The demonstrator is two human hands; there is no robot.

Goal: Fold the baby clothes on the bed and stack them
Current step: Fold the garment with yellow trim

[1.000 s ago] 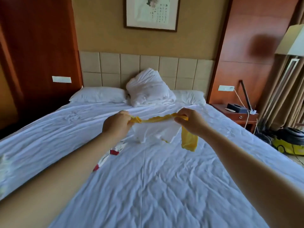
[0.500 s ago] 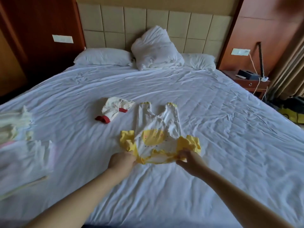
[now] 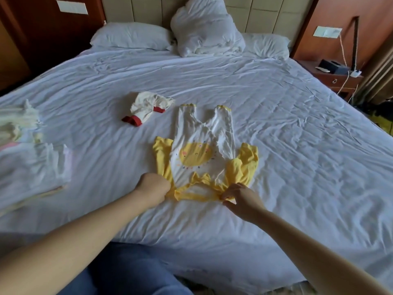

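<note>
A white baby romper with yellow sleeves and a sun print lies spread face up on the white bed, legs pointing to the headboard. My left hand grips its near left shoulder with curled fingers. At the near right shoulder, my right hand pinches the yellow collar edge. A crumpled cream garment with red cuffs lies just beyond and to the left of the romper. A blurred pile of pale clothes sits at the bed's left side.
Pillows and a bunched duvet lie at the headboard. A wooden nightstand with a phone and cables stands at the right. My blue-trousered leg is against the bed's near edge.
The romper, held up in the air a second ago, has come down and now lies flat on the bed. Both hands have lowered with it, and my view has tilted downward.
</note>
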